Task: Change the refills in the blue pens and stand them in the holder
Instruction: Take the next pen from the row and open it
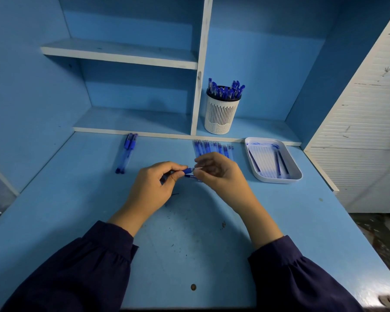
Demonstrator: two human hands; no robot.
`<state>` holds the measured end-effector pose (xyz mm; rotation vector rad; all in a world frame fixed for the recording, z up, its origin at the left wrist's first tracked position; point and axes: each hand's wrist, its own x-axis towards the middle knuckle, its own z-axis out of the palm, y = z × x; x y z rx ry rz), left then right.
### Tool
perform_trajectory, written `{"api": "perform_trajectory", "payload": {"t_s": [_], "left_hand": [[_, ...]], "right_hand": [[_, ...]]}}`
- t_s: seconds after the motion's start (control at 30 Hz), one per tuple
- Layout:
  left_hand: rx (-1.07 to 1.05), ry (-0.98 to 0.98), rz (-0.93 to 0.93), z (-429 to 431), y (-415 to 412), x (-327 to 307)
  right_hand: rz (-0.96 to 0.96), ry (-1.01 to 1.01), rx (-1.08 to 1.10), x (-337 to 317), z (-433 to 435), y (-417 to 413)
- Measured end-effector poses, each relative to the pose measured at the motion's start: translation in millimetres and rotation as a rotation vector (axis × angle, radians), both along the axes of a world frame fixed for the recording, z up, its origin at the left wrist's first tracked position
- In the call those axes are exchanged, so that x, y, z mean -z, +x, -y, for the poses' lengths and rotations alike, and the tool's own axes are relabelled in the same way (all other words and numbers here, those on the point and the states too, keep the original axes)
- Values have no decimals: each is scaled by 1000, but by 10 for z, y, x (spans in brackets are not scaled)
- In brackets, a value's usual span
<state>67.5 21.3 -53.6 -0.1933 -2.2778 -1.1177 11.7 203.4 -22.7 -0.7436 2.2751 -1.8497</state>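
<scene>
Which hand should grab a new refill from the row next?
Probably right: the right hand, pinching the tip of the pen, is nearest the refills; the left hand grips the pen, farther away.

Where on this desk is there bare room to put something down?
Bare desk lies between the two loose pens and the left hand, and near the front edge between the sleeves. Crowded back right: refills, tray, holder.

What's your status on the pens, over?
Both hands busy: left hand grips blue pen, right hand pinches its end. Pens in holder; two pens lying at left. Nothing blocking.
</scene>
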Motion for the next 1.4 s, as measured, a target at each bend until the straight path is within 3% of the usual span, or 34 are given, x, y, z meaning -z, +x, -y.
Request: {"api": "perform_trajectory", "payload": {"t_s": [0.13,0.3,0.43,0.57,0.97,1.03,1.27,1.4], "left_hand": [[6,11,8,-6,2,-2],[9,-2,8,2,-1,3],[13,7,10,-5,8,2],[9,22,18,1,1,13],[-10,68,42,18,-11,35],[-15,78,50,20,-11,37],[-12,80,63,13,-5,28],[-10,83,69,-1,-5,18]], "right_hand": [[-40,77,36,11,-4,-10],[53,-30,10,-4,-9,-7],[-8,61,41,-1,-5,-2],[133,-83,-13,-32,-27,4],[238,-231,90,-61,-117,-83],[188,-159,131,-51,-166,-114],[-84,404,144,79,-213,-131],[-130,498,102,74,-210,-135]]}}
